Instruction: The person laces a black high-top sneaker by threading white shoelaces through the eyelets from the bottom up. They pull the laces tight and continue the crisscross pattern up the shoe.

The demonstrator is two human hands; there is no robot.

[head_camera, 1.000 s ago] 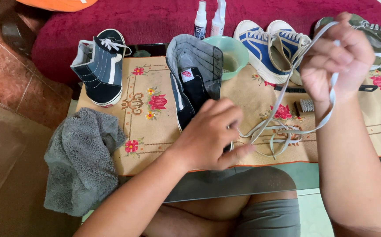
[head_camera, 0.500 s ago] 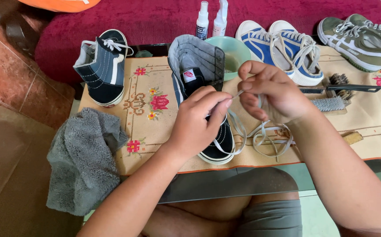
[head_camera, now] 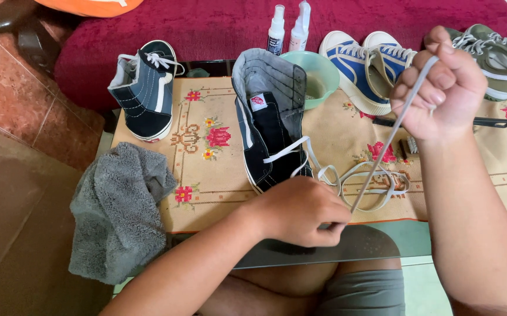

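A black high-top sneaker [head_camera: 271, 126] lies on the embroidered beige cloth [head_camera: 207, 169] with its tongue folded back. A white shoelace [head_camera: 382, 155] runs taut from my left hand [head_camera: 300, 210], which pinches it low at the shoe's toe, up to my right hand [head_camera: 449, 88], a raised fist closed on the lace. Loose loops of lace [head_camera: 370, 181] lie on the cloth to the right of the shoe.
A second black high-top [head_camera: 145, 90] stands at the back left. A grey towel [head_camera: 119, 208] hangs over the table's left edge. Two spray bottles [head_camera: 288, 26], a green bowl [head_camera: 318, 73], blue sneakers [head_camera: 364, 64], green sneakers [head_camera: 499, 52] and a brush [head_camera: 408, 146] sit at the back.
My right hand has risen up and to the right, pulling the lace taut. My left hand has dropped toward the shoe's toe, still pinching the lace.
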